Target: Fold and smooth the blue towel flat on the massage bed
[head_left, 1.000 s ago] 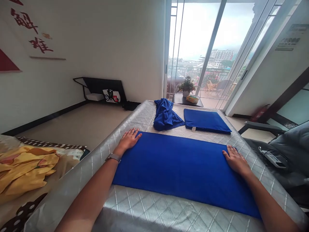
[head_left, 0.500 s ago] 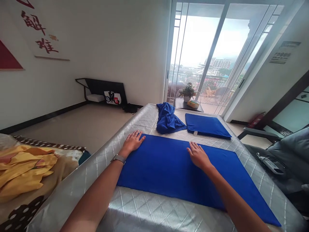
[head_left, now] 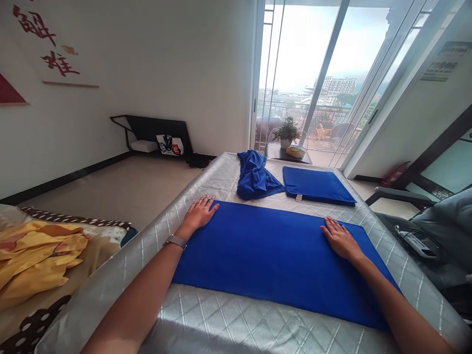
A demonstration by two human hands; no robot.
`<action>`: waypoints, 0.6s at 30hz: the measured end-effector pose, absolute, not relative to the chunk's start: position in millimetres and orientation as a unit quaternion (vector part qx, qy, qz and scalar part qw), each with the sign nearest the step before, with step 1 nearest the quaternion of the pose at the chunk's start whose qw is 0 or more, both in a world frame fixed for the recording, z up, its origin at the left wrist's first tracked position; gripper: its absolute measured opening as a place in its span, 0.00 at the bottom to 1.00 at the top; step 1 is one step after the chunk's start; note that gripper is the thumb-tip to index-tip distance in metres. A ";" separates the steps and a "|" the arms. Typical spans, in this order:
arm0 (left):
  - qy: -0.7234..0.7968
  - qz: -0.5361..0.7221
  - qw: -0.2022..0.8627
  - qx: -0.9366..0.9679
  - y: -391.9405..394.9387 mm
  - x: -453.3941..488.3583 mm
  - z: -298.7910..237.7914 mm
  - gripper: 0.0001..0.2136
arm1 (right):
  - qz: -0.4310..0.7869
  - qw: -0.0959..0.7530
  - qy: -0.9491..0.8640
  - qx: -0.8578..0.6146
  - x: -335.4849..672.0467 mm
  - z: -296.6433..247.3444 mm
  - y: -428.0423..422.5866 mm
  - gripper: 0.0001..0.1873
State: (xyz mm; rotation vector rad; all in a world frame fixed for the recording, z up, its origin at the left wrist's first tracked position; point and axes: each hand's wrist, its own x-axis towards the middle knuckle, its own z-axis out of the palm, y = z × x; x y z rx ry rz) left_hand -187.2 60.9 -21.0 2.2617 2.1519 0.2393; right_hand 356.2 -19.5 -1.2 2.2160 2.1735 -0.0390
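A long blue cloth (head_left: 265, 255), folded into a flat rectangle, lies across a quilted silver-grey padded surface (head_left: 221, 309). At its far left corner my left hand (head_left: 201, 214) rests flat with fingers stretched out, and a watch band circles that wrist. My right hand (head_left: 341, 238) lies palm down near the cloth's right end, fingers extended. Neither hand grips anything. Beyond the cloth sit a crumpled blue cloth (head_left: 256, 177) and, to its right, a neatly folded blue cloth (head_left: 315, 186) with a small white tag.
Yellow fabric (head_left: 40, 250) is heaped at the left. On the right stands a dark armchair (head_left: 453, 221) with a white power strip (head_left: 418, 245). A small table (head_left: 275, 151) with a potted plant (head_left: 286, 132) is by the glass door. A fire extinguisher (head_left: 396, 173) leans near the right wall.
My right hand has slid rightward over the cloth, from its middle toward the right end. My left hand stays at the far left corner. The view has shifted slightly.
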 end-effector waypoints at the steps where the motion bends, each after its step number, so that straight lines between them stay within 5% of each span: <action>1: 0.687 0.077 0.006 0.722 61.1 -187.9 -21.5 0.34 | -0.009 0.020 0.685 0.728 375.5 -3.2 -21.8 0.37; 18: 0.655 0.103 -0.077 0.745 40.3 -122.5 8.6 0.31 | -0.009 -0.017 0.641 0.768 410.1 -10.0 -28.8 0.39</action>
